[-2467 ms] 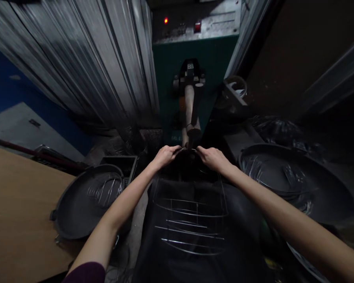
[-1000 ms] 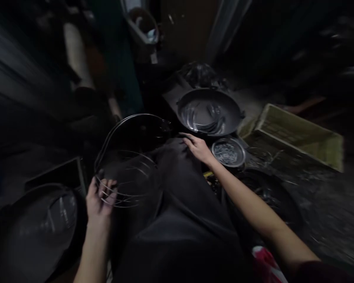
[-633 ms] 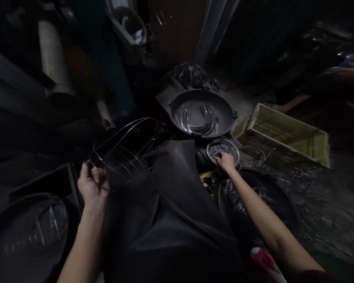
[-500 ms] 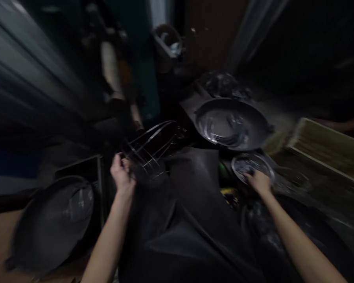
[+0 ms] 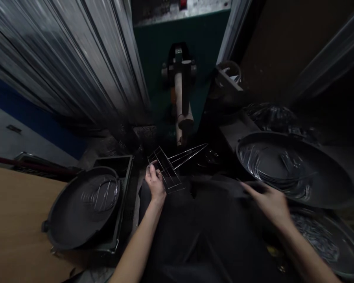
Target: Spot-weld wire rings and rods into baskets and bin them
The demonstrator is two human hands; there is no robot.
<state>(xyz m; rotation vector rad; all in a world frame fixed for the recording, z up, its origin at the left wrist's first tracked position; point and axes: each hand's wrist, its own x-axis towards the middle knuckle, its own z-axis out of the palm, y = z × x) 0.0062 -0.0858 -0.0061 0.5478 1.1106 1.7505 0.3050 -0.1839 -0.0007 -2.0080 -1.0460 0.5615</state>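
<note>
My left hand (image 5: 155,184) is closed on one side of a thin wire frame (image 5: 171,166), bent from several metal wires, with longer wires pointing away to the right. Beneath both hands a dark cloth (image 5: 218,228) is spread. My right hand (image 5: 268,202) hovers at the cloth's right side, thumb and fingers pinched together. A small pale tip shows at its fingertips, too small to name. Below and right of this hand stands a metal bowl (image 5: 352,245) holding many small metal pieces (image 5: 318,237).
Ahead, a green machine (image 5: 153,51) carries two pale cylindrical arms (image 5: 179,94), one above the other. A large dark pan (image 5: 309,169) with bent wires stands at right. Another dark pan (image 5: 73,220) with wire pieces rests on a crate (image 5: 126,181) at left, beside a tan board (image 5: 14,212).
The view has swung left, bringing the machine to the centre. My right hand has come out of the bowl of small metal pieces toward the cloth. My left hand still holds the wire frame.
</note>
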